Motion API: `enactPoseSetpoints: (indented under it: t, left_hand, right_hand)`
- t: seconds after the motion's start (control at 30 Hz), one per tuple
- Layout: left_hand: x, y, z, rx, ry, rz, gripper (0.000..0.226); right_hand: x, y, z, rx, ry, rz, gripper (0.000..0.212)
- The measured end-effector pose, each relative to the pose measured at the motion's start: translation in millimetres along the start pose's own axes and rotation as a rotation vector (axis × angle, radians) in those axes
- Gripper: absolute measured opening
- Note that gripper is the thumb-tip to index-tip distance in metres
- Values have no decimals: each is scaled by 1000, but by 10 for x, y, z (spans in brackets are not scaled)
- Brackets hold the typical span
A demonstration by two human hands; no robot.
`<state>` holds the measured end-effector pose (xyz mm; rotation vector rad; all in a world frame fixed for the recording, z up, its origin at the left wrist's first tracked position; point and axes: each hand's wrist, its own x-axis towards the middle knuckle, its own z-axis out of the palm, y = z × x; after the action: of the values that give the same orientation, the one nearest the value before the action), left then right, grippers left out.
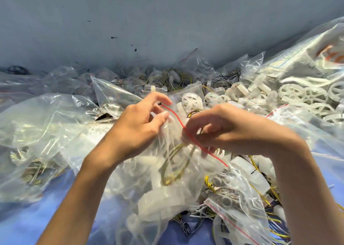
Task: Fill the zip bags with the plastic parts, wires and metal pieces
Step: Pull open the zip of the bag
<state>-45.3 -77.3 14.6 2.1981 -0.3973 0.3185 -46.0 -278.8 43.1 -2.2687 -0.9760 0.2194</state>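
A clear zip bag [173, 170] with a red seal strip hangs between my hands at the centre. It holds white plastic parts and a loop of yellow-green wire [176, 163]. My left hand [141, 125] pinches the bag's mouth at its upper left end. My right hand [219, 127] grips the red strip near its middle, fingers curled over the opening. What my right fingers hold besides the bag is hidden.
Filled zip bags [46, 125] pile up at the left. Loose white plastic wheels [305, 96] and parts lie at the right beside a woven sack [307, 55]. Yellow wires [264, 194] and another red-strip bag [236, 213] lie at the lower right on blue cloth [28, 226]. A grey wall stands behind.
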Motion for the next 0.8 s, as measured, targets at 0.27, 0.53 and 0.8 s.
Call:
enactPoseSetpoints:
  t: [0.27,0.53,0.8]
  left_hand:
    - [-45,60,-12,148,-219,179,7]
    - [-30,114,-12,7,-124,301,9]
    - [-30,119,-62,-96,-79,356,16]
  right_hand:
    - [69,53,65,-153,29,36,17]
    - [162,112,68,237,304,-1,12]
    - [176,82,178,-206,-257,22,26]
